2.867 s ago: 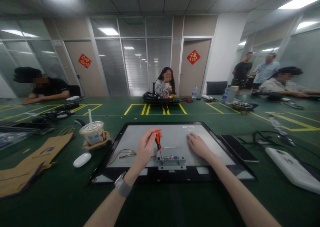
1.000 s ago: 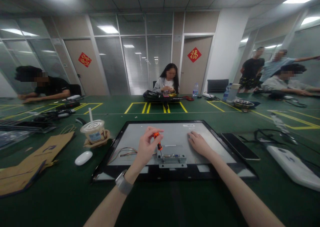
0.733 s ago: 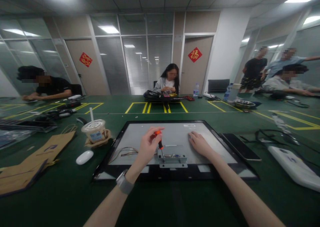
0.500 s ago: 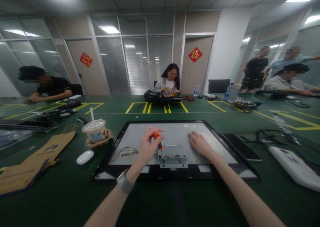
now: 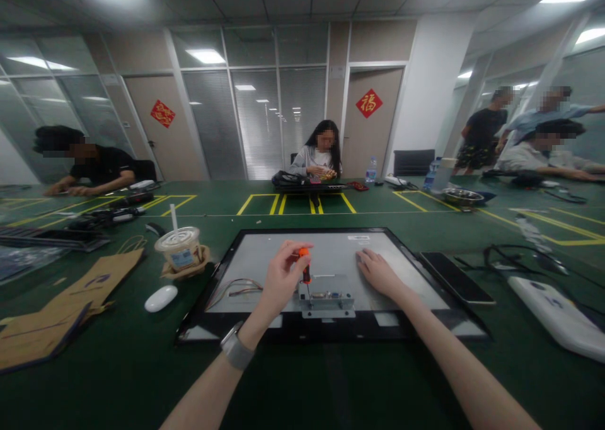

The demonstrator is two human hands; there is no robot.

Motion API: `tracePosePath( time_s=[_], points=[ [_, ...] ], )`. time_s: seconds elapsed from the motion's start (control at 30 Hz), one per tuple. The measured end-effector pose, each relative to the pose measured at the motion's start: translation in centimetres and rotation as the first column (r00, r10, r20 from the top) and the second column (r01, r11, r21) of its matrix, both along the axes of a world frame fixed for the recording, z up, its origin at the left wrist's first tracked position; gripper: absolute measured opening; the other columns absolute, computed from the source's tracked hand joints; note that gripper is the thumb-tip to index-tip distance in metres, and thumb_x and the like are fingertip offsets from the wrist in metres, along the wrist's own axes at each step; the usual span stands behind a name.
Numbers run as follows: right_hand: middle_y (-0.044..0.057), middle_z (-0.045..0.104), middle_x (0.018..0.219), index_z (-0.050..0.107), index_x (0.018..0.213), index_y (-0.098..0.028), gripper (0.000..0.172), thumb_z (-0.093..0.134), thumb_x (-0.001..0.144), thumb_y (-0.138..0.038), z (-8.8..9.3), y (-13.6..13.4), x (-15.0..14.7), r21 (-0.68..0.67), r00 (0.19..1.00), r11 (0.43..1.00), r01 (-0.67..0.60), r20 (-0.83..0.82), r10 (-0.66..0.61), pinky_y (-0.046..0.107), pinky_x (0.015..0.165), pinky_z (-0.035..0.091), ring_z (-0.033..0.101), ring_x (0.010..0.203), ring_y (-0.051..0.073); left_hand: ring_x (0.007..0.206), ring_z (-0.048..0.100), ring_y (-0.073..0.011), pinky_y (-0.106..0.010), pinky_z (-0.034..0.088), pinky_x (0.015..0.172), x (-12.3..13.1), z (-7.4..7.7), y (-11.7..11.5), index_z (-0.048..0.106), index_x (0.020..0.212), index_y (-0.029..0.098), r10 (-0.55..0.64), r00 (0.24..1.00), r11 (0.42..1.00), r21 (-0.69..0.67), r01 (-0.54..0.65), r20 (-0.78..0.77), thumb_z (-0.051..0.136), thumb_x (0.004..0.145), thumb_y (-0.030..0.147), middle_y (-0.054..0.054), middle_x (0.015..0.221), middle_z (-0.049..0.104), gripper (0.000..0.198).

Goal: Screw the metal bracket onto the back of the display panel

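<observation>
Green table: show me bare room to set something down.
Bare table shows in front of the panel, between the forearms; another patch lies between phone and metal bowl. Crowded: left, around the cup and paper bag; right, around the cables.

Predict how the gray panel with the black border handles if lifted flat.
Probably stiff: the panel lies flat within a straight black border. It may feel heavier on the near side, where the metal bracket sits. The thin wires on its left look floppy and could snag.
</observation>
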State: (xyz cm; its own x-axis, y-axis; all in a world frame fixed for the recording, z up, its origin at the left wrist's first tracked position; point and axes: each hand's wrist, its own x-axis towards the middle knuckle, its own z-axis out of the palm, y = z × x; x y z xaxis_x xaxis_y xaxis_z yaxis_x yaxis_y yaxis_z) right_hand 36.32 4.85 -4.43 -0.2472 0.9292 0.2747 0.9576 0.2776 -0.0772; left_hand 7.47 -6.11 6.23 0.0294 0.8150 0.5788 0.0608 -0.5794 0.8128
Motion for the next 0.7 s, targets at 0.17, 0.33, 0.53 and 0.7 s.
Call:
tracePosePath(
  time_s=[0.17,0.33,0.53,0.7],
  points=[
    [0.020,0.055,0.147,0.058,0.139,-0.012,0.045,0.038,0.100,-0.024,0.36,-0.18,0.00,-0.017,1.000,1.000,-0.006,-0.006,0.006,0.044,0.113,0.038,0.053,0.134,0.030,0.087,0.064,-0.0187,-0.031,0.053,0.080,0.07,-0.20,-0.06,0.072,0.110,0.018,-0.074,0.994,0.995,-0.060,0.078,0.077,0.057,0.096,0.042,-0.007,0.097,0.066,0.031],
    [0.021,0.054,0.148,0.058,0.139,-0.011,0.045,0.039,0.100,-0.025,0.84,-0.44,-0.06,-0.049,1.000,0.999,-0.001,-0.021,0.000,0.043,0.115,0.037,0.052,0.135,0.030,0.079,0.061,-0.0159,-0.028,0.053,0.074,0.09,-0.17,0.06,0.076,0.097,0.019,0.006,0.999,1.000,0.000,-0.006,0.046,0.069,0.088,0.041,-0.004,0.091,0.059,0.025],
    [0.021,0.052,0.149,0.057,0.140,-0.011,0.047,0.036,0.101,-0.025,0.89,-0.39,-0.03,-0.060,1.000,0.998,-0.004,0.002,0.004,0.044,0.114,0.037,0.052,0.136,0.031,0.084,0.062,-0.0181,-0.031,0.053,0.079,0.15,-0.11,0.24,0.075,0.099,0.017,0.005,0.995,1.000,-0.028,-0.002,0.100,0.060,0.093,0.042,-0.006,0.091,0.063,0.029],
    [0.021,0.053,0.148,0.058,0.139,-0.010,0.047,0.035,0.101,-0.025,0.73,-0.31,0.03,-0.047,1.000,0.999,-0.009,-0.007,0.009,0.045,0.114,0.037,0.052,0.135,0.031,0.079,0.060,-0.0160,-0.027,0.053,0.075,-0.04,0.04,0.20,0.076,0.098,0.019,0.026,0.998,0.999,-0.020,-0.025,0.053,0.067,0.088,0.038,-0.004,0.090,0.060,0.023]
  ],
)
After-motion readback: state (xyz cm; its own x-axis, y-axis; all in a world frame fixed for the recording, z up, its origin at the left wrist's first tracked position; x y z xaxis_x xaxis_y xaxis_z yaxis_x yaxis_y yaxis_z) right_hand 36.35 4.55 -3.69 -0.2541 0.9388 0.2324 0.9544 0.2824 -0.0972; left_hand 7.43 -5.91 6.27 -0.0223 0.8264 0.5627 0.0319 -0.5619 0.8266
